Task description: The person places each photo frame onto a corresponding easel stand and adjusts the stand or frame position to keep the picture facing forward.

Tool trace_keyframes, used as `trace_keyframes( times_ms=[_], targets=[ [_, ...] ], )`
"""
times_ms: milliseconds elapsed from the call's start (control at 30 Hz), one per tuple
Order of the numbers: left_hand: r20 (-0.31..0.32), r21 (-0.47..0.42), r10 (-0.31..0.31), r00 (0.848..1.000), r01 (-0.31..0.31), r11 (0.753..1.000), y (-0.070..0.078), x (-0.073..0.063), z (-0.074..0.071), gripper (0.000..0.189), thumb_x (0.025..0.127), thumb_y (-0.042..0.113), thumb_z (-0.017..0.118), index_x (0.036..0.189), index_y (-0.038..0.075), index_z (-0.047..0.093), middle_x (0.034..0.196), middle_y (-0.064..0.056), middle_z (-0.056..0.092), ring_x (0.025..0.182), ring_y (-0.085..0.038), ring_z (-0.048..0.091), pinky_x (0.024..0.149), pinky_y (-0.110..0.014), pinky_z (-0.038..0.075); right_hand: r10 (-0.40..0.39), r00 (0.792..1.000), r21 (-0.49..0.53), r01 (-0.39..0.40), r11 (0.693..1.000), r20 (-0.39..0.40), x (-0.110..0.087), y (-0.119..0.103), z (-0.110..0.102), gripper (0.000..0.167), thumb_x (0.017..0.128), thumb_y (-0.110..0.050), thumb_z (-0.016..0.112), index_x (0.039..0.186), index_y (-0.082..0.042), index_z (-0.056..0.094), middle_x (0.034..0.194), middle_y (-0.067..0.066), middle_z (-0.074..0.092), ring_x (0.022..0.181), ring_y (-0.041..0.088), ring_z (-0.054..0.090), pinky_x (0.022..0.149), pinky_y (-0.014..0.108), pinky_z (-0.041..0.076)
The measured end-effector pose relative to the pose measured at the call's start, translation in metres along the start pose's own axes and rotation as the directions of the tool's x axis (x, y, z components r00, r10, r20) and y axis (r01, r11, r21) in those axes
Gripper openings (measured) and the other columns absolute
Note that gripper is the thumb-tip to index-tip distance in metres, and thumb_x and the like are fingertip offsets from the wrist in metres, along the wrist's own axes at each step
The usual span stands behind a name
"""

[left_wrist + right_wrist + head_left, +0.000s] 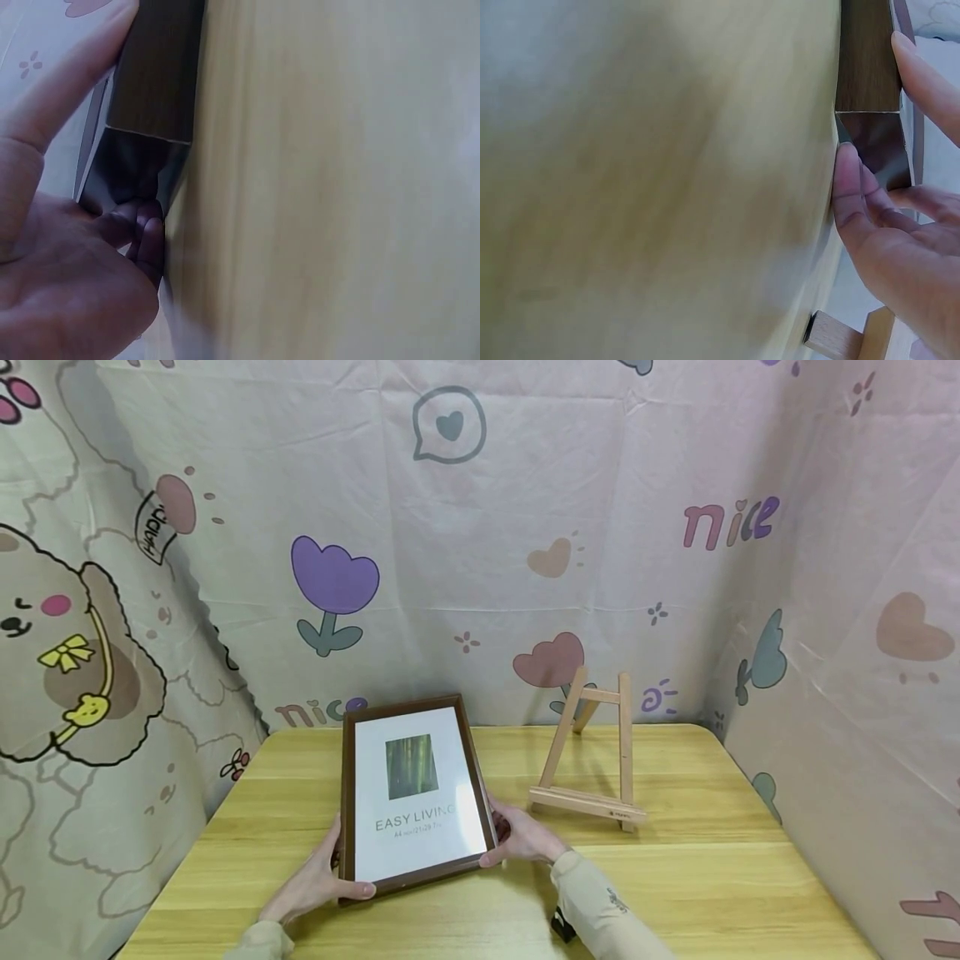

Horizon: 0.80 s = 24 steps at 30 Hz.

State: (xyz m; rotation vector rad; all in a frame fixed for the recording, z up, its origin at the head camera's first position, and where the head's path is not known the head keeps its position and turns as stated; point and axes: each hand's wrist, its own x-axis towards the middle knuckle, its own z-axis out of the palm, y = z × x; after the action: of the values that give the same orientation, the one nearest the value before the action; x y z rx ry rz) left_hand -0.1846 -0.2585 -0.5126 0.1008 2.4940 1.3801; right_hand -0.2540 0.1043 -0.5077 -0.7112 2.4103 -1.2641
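1. left hand (317,877): at the picture frame's near left corner, thumb over the near edge, fingers bent round the left side/underneath & partly hidden; firm hold, gap approx the frame's thickness.
2. picture frame (416,802): btwn the hands, left of the table's (697,885) middle, front up. long axis runs near–far, slightly askew: near right corner sits farther off than near left. far edge prob. tipped up; can't tell how much.
3. right hand (525,833): grips the near right corner, thumb on front, fingers curled at the side & under.
4. wooden easel (588,803): stands upright, to the right of the frame & apart from it; key relation: it's right & a bit far of the right hand, def. the nearer one.
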Motion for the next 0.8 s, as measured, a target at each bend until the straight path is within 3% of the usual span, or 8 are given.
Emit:
trace_keyframes(
  times_ms=[233,467,667,800],
  targets=[
    [-0.025,-0.004,-0.011,1.000,0.011,1.000,0.0046,0.0016,0.0020,0.147,0.070,0.028,0.092,0.157,0.008,-0.024,0.165,-0.029,-0.017,0.152,-0.054,-0.004,0.119,-0.073,0.009,-0.012,1.000,-0.037,0.011,0.999,-0.025,-0.0006,0.0004,-0.0006,0.116,0.071,-0.014,0.090,0.161,-0.005,0.017,0.101,0.006,0.066,0.086,0.014,0.060,0.078,0.023,0.053],
    [-0.044,-0.012,0.011,0.999,-0.012,1.000,0.0058,0.0029,0.0036,0.147,0.069,0.022,0.093,0.157,0.005,-0.024,0.164,-0.031,-0.016,0.150,-0.056,0.002,0.120,-0.069,0.012,-0.029,0.998,-0.055,0.026,0.998,-0.055,-0.0016,-0.0010,0.0007,0.117,0.069,-0.015,0.091,0.161,-0.008,0.020,0.107,0.008,0.067,0.087,0.013,0.062,0.080,0.025,0.054],
    [-0.054,-0.017,0.010,0.999,-0.011,1.000,0.0058,0.0037,0.0045,0.147,0.070,0.020,0.092,0.156,0.006,-0.026,0.163,-0.033,-0.017,0.147,-0.062,0.007,0.117,-0.070,0.022,-0.011,0.996,-0.068,0.005,0.998,-0.085,-0.0016,-0.0024,0.0023,0.117,0.068,-0.016,0.092,0.161,-0.010,0.022,0.116,0.008,0.066,0.095,0.016,0.064,0.092,0.041,0.057],
    [-0.067,0.000,0.010,0.998,-0.010,1.000,0.0073,0.0030,0.0062,0.148,0.069,0.019,0.093,0.156,0.007,-0.026,0.163,-0.033,-0.017,0.147,-0.061,0.005,0.117,-0.071,0.020,-0.015,0.995,-0.073,0.008,0.997,-0.103,-0.0012,-0.0027,0.0033,0.117,0.066,-0.014,0.092,0.161,-0.009,0.023,0.118,0.009,0.066,0.099,0.020,0.065,0.097,0.048,0.055]
  ],
)
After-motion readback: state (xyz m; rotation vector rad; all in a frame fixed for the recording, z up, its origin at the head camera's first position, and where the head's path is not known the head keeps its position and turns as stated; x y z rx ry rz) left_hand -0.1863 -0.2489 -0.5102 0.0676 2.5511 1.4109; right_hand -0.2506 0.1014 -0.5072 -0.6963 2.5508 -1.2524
